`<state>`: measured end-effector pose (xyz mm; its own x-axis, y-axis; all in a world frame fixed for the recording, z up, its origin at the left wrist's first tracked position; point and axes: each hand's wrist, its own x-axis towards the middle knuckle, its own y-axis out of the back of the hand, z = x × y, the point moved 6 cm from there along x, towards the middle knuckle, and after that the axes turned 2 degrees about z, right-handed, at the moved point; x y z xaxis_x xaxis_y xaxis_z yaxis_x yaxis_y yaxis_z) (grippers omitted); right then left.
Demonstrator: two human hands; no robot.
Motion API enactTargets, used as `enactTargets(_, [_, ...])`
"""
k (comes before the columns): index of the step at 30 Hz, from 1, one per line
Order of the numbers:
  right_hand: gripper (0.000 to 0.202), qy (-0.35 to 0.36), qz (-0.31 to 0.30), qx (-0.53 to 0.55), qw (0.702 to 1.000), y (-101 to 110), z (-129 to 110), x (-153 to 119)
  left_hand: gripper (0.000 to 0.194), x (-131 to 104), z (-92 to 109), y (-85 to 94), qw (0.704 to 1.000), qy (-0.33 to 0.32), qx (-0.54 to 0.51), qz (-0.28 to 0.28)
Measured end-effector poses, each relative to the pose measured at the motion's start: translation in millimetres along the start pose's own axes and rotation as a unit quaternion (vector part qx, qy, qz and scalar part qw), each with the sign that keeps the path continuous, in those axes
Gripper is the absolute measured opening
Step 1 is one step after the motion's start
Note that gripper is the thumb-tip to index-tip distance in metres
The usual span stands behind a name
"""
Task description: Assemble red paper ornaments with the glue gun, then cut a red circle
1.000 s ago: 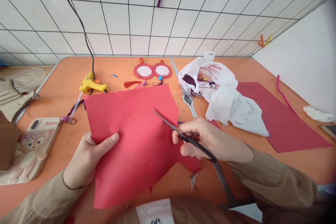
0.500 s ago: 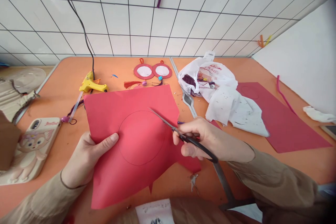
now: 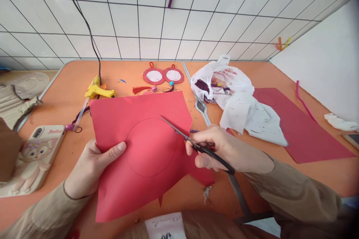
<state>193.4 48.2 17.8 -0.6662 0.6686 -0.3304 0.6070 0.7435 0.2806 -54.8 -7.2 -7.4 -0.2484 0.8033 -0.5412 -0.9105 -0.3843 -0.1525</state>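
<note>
A red paper sheet with a thin circle drawn on it is held up over the orange table. My left hand grips its left side, the thumb on top beside the circle's left edge and the other fingers hidden behind. On the right, my right hand is closed round the black handles of scissors. One long blade lies over the paper and points up and left across the circle's upper right part; the other blade is hidden.
A yellow glue gun and a phone in a cartoon case are at left. Two red rings with tassels lie behind the sheet. To the right are a white plastic bag and another red sheet.
The red sheet's lower left corner has shifted very slightly left. My right hand and the scissor handles have moved a touch to the right.
</note>
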Motion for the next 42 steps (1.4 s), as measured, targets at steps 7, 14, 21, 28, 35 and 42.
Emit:
enactTargets(7, [0.057,0.002,0.001,-0.001,1.000,0.4,-2.0,-0.5,0.023,-0.4,-0.1,-0.6,1.000,0.001,-0.012,0.004])
enactTargets(14, [0.056,0.002,-0.001,-0.001,1.000,1.2,-2.8,-0.8,0.023,-0.6,1.0,-1.2,1.000,0.003,-0.023,0.001])
enactTargets(21, [0.060,0.014,-0.013,-0.012,1.000,1.6,0.9,-0.3,0.026,0.9,0.3,0.0,1.000,0.013,-0.024,-0.003])
enactTargets(28, [0.062,0.032,-0.012,-0.048,0.998,3.3,-4.3,-1.0,0.029,1.3,1.5,-0.2,0.999,0.022,-0.030,-0.011])
enactTargets(35, [0.060,0.042,-0.016,-0.069,0.997,3.9,-5.8,-1.6,0.029,0.1,3.2,-2.3,0.999,0.029,-0.045,-0.011])
enactTargets(42, [0.060,0.040,-0.010,-0.085,0.996,5.4,-9.2,-3.3,0.028,-0.1,3.7,-3.9,0.998,0.034,-0.044,-0.025])
